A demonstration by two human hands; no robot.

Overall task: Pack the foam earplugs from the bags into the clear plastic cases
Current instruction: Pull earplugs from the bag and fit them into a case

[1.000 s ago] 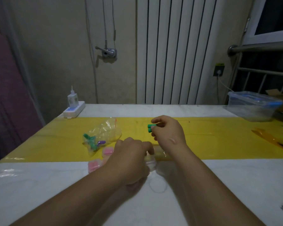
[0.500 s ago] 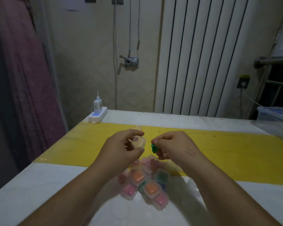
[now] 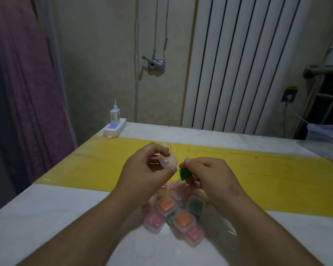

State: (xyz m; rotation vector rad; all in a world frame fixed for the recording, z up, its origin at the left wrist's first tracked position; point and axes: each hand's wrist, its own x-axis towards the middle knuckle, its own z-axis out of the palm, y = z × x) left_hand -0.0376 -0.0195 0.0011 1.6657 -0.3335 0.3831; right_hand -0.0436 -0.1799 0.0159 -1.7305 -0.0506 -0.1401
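The left hand [image 3: 142, 170] pinches an open clear case [image 3: 168, 160] above the yellow mat [image 3: 277, 169]. Just beside it, the right hand [image 3: 210, 175] pinches green earplugs [image 3: 185, 174]. Filled cases [image 3: 173, 215] lie piled beneath both wrists, and a power strip [image 3: 114, 128] sits at the far left.

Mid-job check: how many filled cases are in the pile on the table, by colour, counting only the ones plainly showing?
Orange cases: 2
Pink cases: 2
Green case: 1
Total: 5 plainly showing; others at the back are too hidden to count.
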